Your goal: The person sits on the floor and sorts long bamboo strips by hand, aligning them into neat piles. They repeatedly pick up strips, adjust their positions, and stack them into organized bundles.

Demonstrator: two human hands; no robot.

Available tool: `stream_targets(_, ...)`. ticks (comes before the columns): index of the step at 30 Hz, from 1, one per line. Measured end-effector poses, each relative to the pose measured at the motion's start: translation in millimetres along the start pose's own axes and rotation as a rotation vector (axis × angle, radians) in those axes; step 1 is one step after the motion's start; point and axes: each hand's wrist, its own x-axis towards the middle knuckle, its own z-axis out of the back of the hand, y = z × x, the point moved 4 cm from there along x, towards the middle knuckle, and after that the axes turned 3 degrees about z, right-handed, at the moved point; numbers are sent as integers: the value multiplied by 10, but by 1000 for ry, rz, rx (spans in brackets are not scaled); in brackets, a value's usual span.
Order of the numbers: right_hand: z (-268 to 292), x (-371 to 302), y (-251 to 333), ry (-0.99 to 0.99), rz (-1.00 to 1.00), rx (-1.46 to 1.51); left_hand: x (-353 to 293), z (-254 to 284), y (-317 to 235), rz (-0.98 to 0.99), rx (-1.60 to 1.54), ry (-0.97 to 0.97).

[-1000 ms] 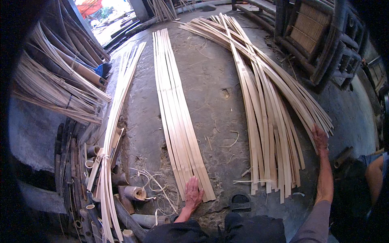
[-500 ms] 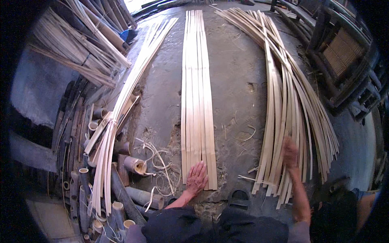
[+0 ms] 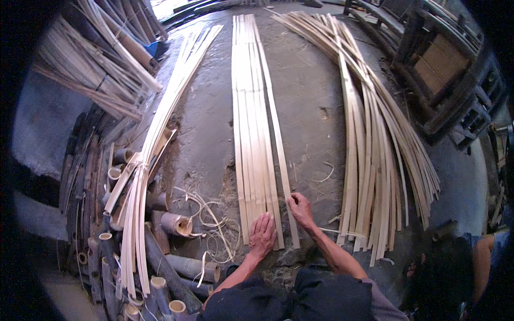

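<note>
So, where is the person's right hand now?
In the head view, the right hand rests low in the centre on the rightmost strip of the middle row, beside the left hand.

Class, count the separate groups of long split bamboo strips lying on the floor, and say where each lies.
3: a curved bundle at left, a flat row in the middle under both hands, a fanned pile at right. More may be hidden.

Daylight comes in from the top, brightest at a washed-out patch near the upper left, and spreads softly over the grey floor (image 3: 316, 96). Shadows are faint and short. The pale bamboo strips (image 3: 251, 107) gleam without harsh glare. Corners fall into black vignette, straight lines bow toward the rim, and the edges look smeared and dim.
</note>
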Motion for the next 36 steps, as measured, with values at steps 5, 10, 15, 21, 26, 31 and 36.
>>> stream_targets(5, 1366, 7, 786, -362, -53, 374, 20, 62, -31, 27, -90, -25)
stream_targets(10, 2274, -84, 1437, -615, 120, 127, 36, 134, -108, 108, -124, -28)
stream_targets(15, 2450, -104, 1082, -586, 182, -82, 1, 120, -168, 149, 8, 31)
stream_targets(21, 2579, -232, 701, -551, 18, -153, 22, 27, -140, 125, -10, 31)
stream_targets(26, 2788, -403, 189, -604, 37, -354, 56, 64, -178, 134, -40, 44)
stream_targets(31, 2852, -475, 6, -459, -206, -296, 40, 134, -151, 194, -102, 17)
stream_targets(36, 2941, -600, -99, -659, 80, -847, 74, 10, -200, 274, -499, 43)
